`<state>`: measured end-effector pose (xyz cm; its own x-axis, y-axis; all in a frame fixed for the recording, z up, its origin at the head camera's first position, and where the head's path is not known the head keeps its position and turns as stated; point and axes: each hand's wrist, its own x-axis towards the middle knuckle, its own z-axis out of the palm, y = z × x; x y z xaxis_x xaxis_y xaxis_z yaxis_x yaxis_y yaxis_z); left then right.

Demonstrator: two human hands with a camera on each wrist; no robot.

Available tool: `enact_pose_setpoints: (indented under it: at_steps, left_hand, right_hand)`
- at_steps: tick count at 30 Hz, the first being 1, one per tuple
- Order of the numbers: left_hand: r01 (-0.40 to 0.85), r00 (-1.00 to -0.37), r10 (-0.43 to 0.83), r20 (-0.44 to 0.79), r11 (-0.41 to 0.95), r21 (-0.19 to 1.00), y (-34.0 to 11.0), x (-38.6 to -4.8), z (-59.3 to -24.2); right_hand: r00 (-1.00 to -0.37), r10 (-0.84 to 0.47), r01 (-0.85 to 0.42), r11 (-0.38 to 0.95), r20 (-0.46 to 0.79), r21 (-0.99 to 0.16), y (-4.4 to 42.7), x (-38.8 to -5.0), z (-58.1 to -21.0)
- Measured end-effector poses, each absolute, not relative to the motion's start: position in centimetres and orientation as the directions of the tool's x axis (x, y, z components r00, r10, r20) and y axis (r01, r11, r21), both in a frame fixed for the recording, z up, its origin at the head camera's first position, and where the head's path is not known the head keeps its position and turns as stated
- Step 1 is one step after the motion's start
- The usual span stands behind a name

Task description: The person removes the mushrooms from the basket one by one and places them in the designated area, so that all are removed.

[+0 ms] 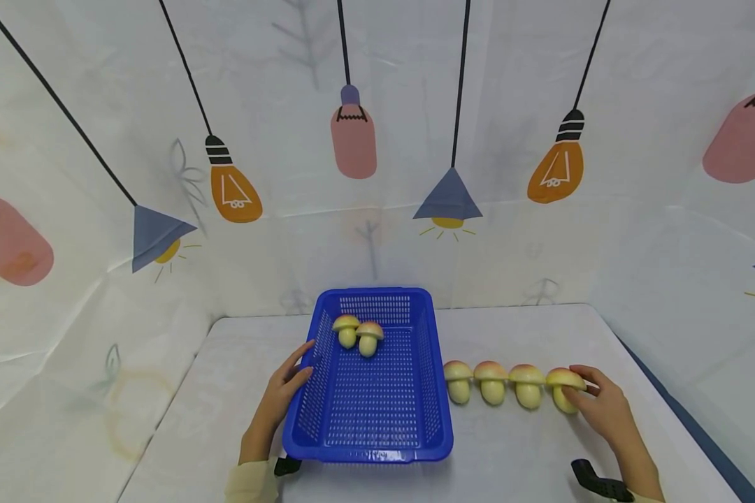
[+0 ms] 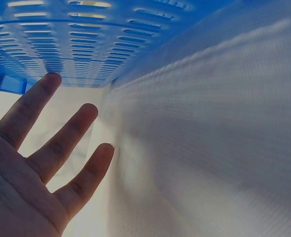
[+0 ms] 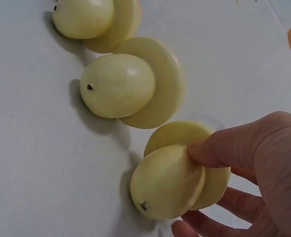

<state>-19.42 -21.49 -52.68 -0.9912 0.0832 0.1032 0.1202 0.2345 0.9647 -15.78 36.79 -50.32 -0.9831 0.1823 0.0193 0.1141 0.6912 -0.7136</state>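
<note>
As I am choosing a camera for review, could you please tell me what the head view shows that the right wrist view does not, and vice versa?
Only the head view shows the blue basket with two mushrooms in it and the left hand at its side. Only the right wrist view shows dark spots on stem ends. Both show the right hand gripping the end mushroom of a row.

Your blue rectangular slotted basket [image 1: 377, 412] bears a regular grid pattern; your pale-yellow mushroom-shaped pieces [image 1: 528, 391] have caps blushing reddish-orange; the whitish sheet [image 1: 403, 258] facing you is printed with pink, orange and slate-blue lamps [image 1: 354, 147].
</note>
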Motion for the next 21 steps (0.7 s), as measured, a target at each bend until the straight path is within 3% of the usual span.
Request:
enact_pose_setpoints:
  at_steps: [21]
  left_hand:
    - [0.122, -0.989, 0.102, 0.103, 0.209, 0.97, -21.4, -19.4, -52.4]
  right_hand:
    - [-0.981, 0.192, 0.145, 0.754, 0.004, -0.641, 36.3, -15.9, -48.6]
